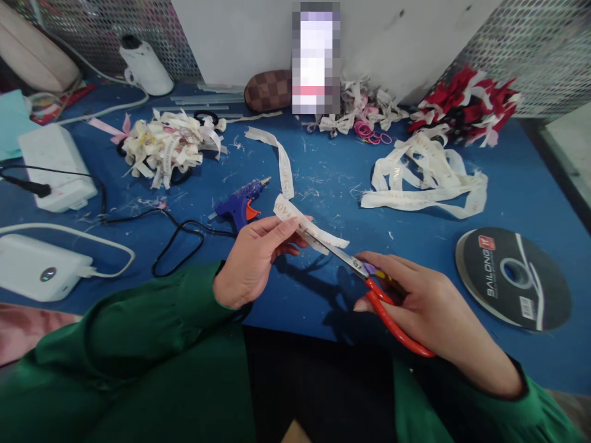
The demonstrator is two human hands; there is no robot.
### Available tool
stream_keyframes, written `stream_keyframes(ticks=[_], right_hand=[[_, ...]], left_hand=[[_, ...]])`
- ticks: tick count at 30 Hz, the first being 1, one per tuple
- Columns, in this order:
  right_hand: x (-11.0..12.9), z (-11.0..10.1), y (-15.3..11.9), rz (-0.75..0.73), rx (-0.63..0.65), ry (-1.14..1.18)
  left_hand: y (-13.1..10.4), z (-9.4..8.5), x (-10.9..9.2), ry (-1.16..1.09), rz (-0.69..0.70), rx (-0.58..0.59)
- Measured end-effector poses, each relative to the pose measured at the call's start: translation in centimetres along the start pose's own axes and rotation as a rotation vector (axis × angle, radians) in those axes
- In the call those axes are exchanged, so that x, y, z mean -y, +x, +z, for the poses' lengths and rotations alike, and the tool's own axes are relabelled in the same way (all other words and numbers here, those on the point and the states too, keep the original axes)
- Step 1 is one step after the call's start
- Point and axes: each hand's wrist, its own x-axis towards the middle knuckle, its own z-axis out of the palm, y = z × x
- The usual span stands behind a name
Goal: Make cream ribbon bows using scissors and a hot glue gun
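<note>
Between the thumb and fingers of my left hand (256, 255) is a white printed ribbon (323, 232), folded so that two layers show at its right end. My right hand (427, 301) grips scissors (392, 323) with red handles. Their blades reach left along the ribbon toward my left fingertips; the blade tips are partly hidden by the ribbon. Just beyond my left hand, a second length of white ribbon (282, 161) lies on the table. A blue glue gun (237, 206) with an orange trigger rests beside my left hand.
A pile of ribbon bows (168, 144) lies at the back left. Loose white ribbon (427, 172) is heaped on the right, behind a black ribbon spool (496, 289). Red and white bows (466, 104) sit at the far right. A black cord (184, 223) and white power bank (44, 267) occupy the left.
</note>
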Motion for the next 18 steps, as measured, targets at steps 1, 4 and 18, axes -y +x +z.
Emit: stream_keyframes(ticks=[1, 4, 18], right_hand=[[-0.01, 0.05, 0.04, -0.005, -0.008, -0.005], [-0.08, 0.14, 0.11, -0.018, -0.039, -0.025], [0.15, 0.21, 0.15, 0.015, -0.022, -0.021]], left_hand=[[0.02, 0.01, 0.00, 0.002, 0.000, -0.023], [0.04, 0.10, -0.04, 0.014, 0.009, -0.068], [-0.08, 0.36, 0.05, 0.070, 0.014, -0.044]])
